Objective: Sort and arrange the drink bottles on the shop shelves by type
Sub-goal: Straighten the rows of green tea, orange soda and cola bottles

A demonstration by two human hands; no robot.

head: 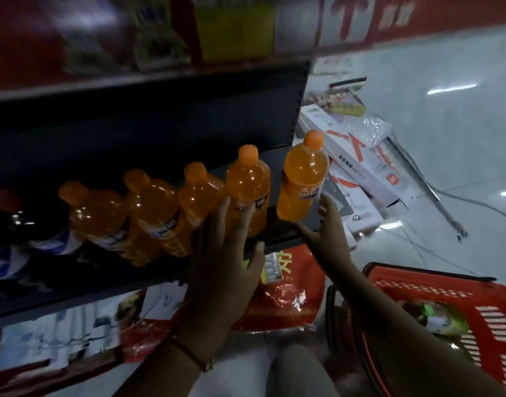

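Several orange drink bottles stand in a row on the dark middle shelf (283,233). The rightmost orange bottle (301,179) stands a little apart at the shelf's right end. My right hand (327,233) is spread open just below and to the right of it, fingers straight, not gripping. My left hand (226,253) is open in front of the second bottle from the right (247,187), its fingertips at that bottle's label. A dark cola bottle with a red cap (19,222) stands at the left end of the row.
A red shopping basket (446,293) with packets inside sits on the floor at lower right. Flat white boxes (366,170) and cables lie on the pale floor beyond the shelf end. Red snack bags (283,296) fill the shelf below; packaged goods line the shelf above.
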